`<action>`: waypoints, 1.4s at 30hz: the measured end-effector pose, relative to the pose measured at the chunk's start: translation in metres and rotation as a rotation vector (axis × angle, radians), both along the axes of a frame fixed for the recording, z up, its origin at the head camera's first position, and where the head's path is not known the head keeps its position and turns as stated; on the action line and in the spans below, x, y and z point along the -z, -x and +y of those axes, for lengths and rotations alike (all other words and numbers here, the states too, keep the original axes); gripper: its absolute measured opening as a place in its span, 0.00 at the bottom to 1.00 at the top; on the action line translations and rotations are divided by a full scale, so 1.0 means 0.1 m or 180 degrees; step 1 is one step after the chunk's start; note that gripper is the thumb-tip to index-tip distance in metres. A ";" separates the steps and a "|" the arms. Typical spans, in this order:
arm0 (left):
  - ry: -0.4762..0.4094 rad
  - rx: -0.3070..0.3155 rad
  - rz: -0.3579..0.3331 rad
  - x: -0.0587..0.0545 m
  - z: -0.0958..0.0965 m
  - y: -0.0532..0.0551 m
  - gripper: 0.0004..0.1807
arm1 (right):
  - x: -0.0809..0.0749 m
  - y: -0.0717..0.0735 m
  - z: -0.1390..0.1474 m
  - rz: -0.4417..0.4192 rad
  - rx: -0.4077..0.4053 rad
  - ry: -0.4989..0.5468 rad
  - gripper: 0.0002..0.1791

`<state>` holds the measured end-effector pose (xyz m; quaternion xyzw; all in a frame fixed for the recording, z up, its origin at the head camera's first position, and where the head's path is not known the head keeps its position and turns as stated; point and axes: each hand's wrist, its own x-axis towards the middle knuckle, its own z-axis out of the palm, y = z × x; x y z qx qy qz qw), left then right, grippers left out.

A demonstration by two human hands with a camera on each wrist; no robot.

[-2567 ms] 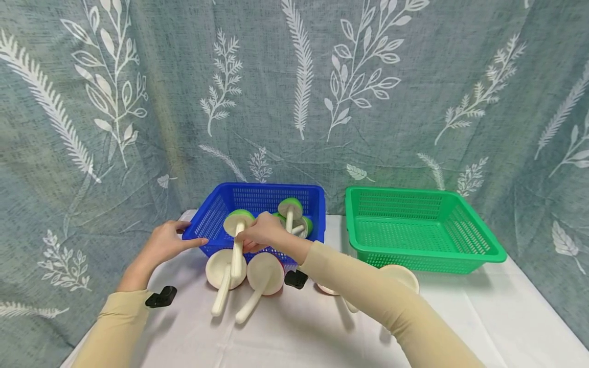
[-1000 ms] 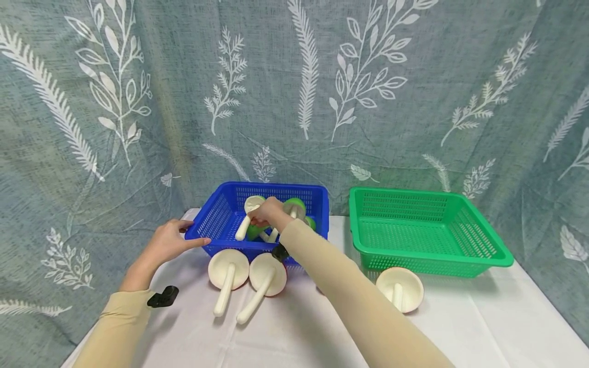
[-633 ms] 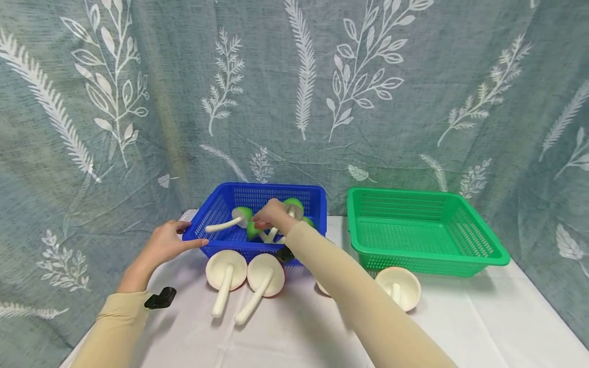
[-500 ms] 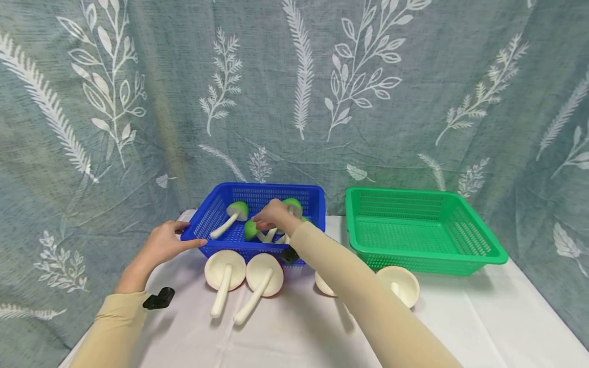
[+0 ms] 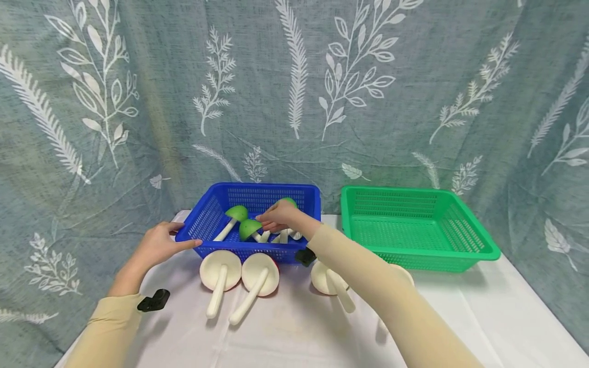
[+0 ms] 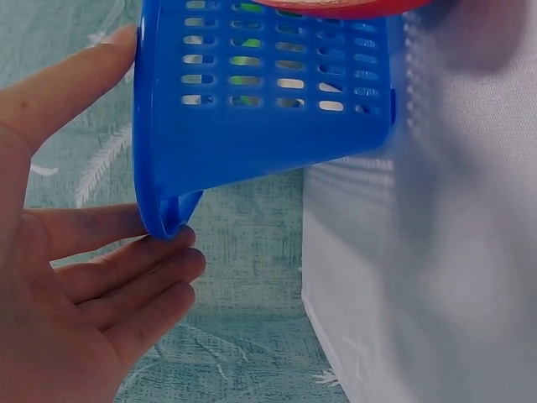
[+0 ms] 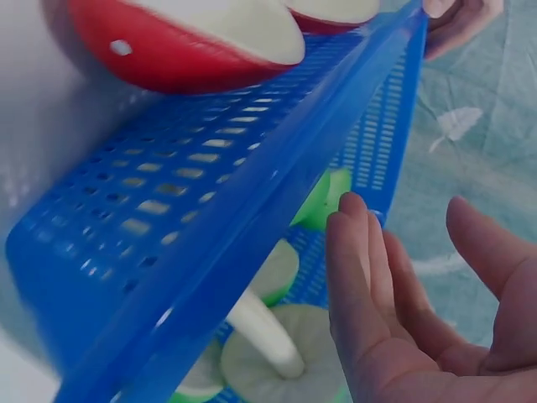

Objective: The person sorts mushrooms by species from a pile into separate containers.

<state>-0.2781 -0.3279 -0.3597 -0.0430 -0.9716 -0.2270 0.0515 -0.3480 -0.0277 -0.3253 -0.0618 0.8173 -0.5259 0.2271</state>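
My left hand (image 5: 158, 243) holds the front left corner of the blue basket (image 5: 202, 250), thumb on the front rim and fingers at the left side. My right hand (image 5: 287, 217) hovers over the basket's right half with thumb and fingers apart and nothing between them. Just left of its fingertips lies a toy mushroom (image 5: 249, 228) with a green cap. Another green mushroom (image 5: 236, 212) lies farther left, stem toward the front. Under the right hand are more green mushrooms, partly hidden; one pale underside (image 7: 285, 353) shows in the right wrist view.
Red-capped toy mushrooms (image 5: 221, 271) lie on the white table (image 5: 285, 342) before the blue basket, undersides showing. Two more are farther right, one partly behind the right sleeve (image 5: 368, 281). A green basket (image 5: 414, 258) stands at the right. A patterned curtain (image 5: 276, 102) hangs behind.
My right hand has lowered a green mushroom into the blue basket's left part, let go, then moved right and opened above the other mushrooms. The left hand has stayed at the corner.
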 end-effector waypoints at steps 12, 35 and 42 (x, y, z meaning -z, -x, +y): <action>0.0064 0.0026 0.0034 -0.02 0.02 -0.02 0.50 | -0.03 -0.09 0.31 0.0052 -0.0219 -0.0040 0.31; 0.0022 0.0208 0.0905 -0.07 0.34 -0.09 0.40 | -0.18 -0.50 1.24 0.0870 -0.0377 -0.0261 0.19; -0.0072 0.0347 0.1123 -0.10 0.55 -0.15 0.39 | -0.17 -0.62 1.63 0.1081 -0.0281 -0.0399 0.20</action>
